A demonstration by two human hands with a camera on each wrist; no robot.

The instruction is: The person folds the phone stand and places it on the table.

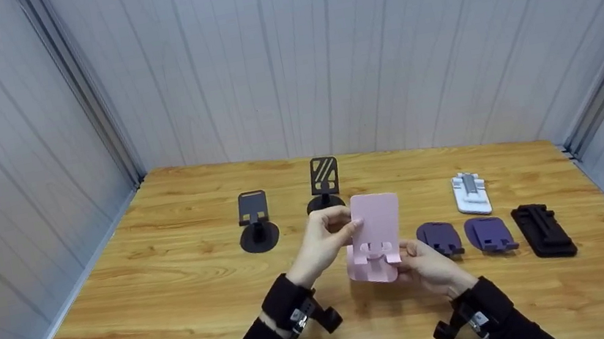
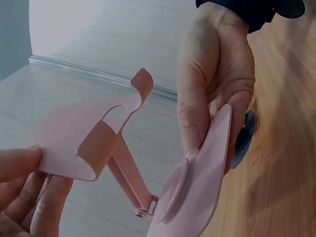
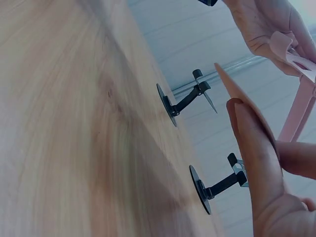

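Observation:
A pink phone stand (image 1: 375, 237) is held up over the wooden table (image 1: 176, 303), its plate unfolded from its base. My left hand (image 1: 349, 226) pinches the left edge of the upper plate. My right hand (image 1: 410, 253) grips the base from the lower right. In the left wrist view the plate (image 2: 74, 143) with its hooked lip is joined by a thin arm to the base (image 2: 202, 187), which the right hand's fingers (image 2: 197, 98) clasp. The right wrist view shows my right fingers (image 3: 256, 163) along the base edge (image 3: 237, 94).
Two upright black stands (image 1: 256, 222) (image 1: 323, 181) are behind the hands. To the right lie a white folded stand (image 1: 471, 194), two purple ones (image 1: 440, 238) (image 1: 490, 234) and a black one (image 1: 542, 230). Grey panel walls (image 1: 0, 185) enclose the table.

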